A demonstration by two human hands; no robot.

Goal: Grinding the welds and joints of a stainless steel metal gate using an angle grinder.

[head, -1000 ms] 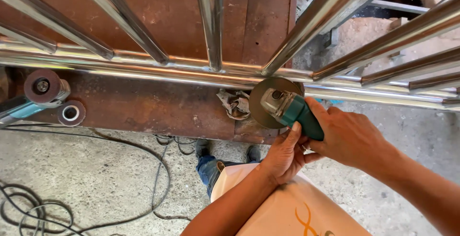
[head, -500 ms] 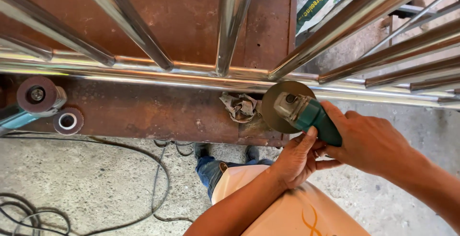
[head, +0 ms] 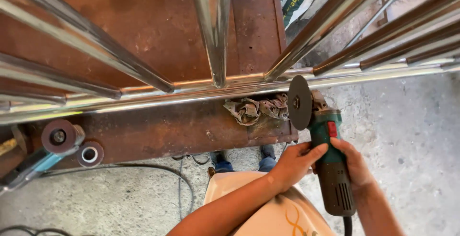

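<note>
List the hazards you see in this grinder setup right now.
1. Both bare hands, the left hand and the right hand, grip the green angle grinder close behind its dark round disc; no gloves show, so a slip could likely cut.
2. A crumpled grey rag lies on the rusty steel table right beside the disc and might snag.
3. Black cables trail across the concrete floor near the feet, a possible trip.

The cord of the angle grinder [head: 326, 154] is cut off by the bottom edge. The second grinder [head: 43, 152] is cropped at the left edge. The steel bars [head: 211, 25] are truncated by the top edge.
</note>
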